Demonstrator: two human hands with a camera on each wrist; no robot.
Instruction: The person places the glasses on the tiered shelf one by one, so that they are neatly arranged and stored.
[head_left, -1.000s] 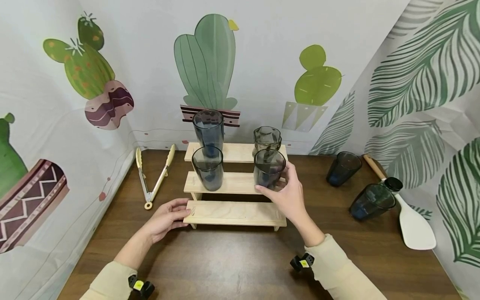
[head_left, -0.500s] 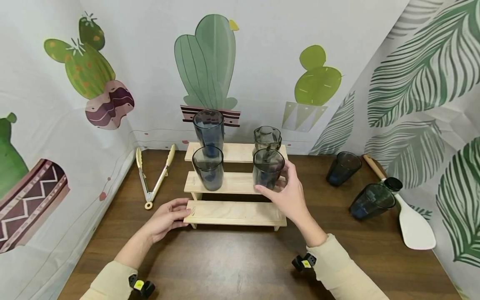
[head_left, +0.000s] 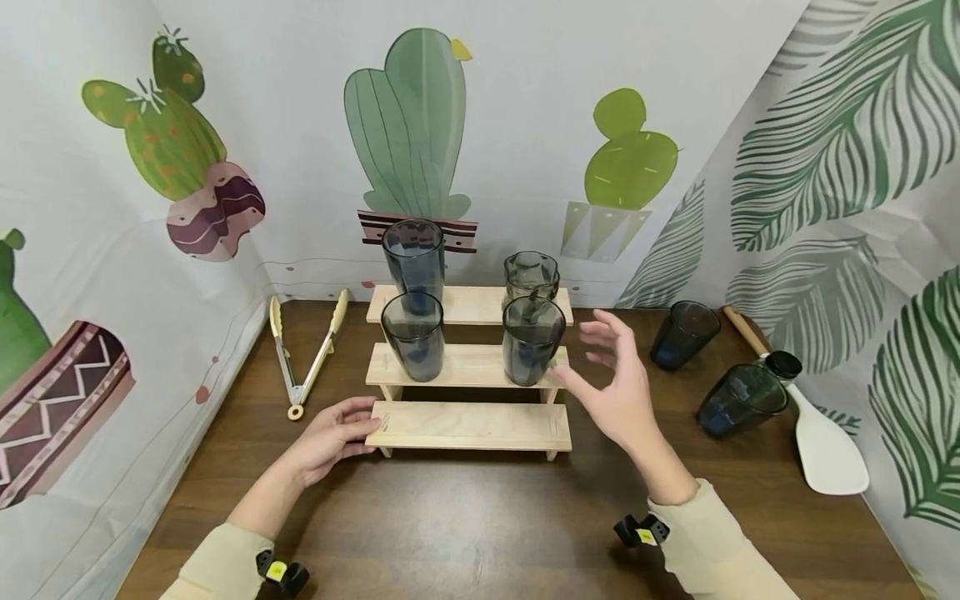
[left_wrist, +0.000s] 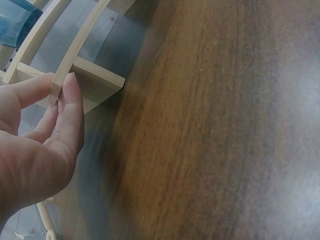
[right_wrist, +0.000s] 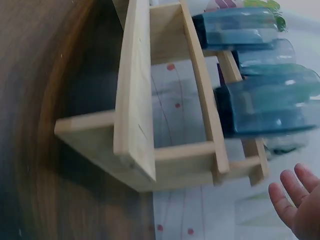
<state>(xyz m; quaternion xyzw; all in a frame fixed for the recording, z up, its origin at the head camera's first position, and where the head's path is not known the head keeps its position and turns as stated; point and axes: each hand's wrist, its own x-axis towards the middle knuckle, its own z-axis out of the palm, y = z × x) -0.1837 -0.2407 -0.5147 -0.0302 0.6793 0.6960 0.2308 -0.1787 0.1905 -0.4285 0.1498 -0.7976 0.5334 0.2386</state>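
A three-step wooden shelf point(head_left: 472, 425) stands on the table. My left hand point(head_left: 332, 442) pinches the left end of its lowest board; the left wrist view shows the thumb on top of the board point(left_wrist: 75, 50) and fingertips beneath. On the middle step, a dark tinted glass point(head_left: 531, 350) stands upright at the right and another glass point(head_left: 414, 346) at the left. Just right of the shelf, my right hand point(head_left: 618, 387) is off the glass, fingers spread and holding nothing. In the right wrist view, that hand point(right_wrist: 302, 207) appears at the lower right, apart from the glass point(right_wrist: 270, 107).
A tall glass point(head_left: 412, 254) and a wavy glass point(head_left: 531, 271) occupy the top step. Tongs point(head_left: 307, 367) lie to the left. Rightward are two tilted glasses point(head_left: 684, 335) point(head_left: 741, 404), a black-capped bottle point(head_left: 782, 365), partly hidden, and a white spatula point(head_left: 828, 446).
My right hand has let go of the right-hand glass on the middle step and drawn away to the right. The glass stays standing there. My left hand keeps its place on the shelf.
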